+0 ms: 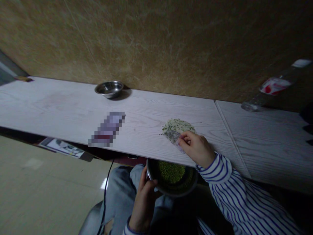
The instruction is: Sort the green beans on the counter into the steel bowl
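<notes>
My right hand [197, 148] is over the pale tabletop [144, 130], fingers pinched on a thin greyish-purple sheet [172, 136]; its material is unclear. The sheet lies against the front of a flat pile of white grains mixed with green beans [179, 124]. Below the table's front edge, my left hand [145, 195] grips the left rim of a metal bowl [181, 193], thumb on the inside. Green beans, like mung beans [171, 172], cover the bottom of that bowl. The table edge hides the bowl's far side.
A small steel bowl [110, 91] stands by the wall. A blurred-out flat phone-like object [107, 129] lies left of the pile. At the right, a clear plastic bottle [274, 86] stands near the wall. Printed papers [62, 147] show on a shelf beneath the tabletop.
</notes>
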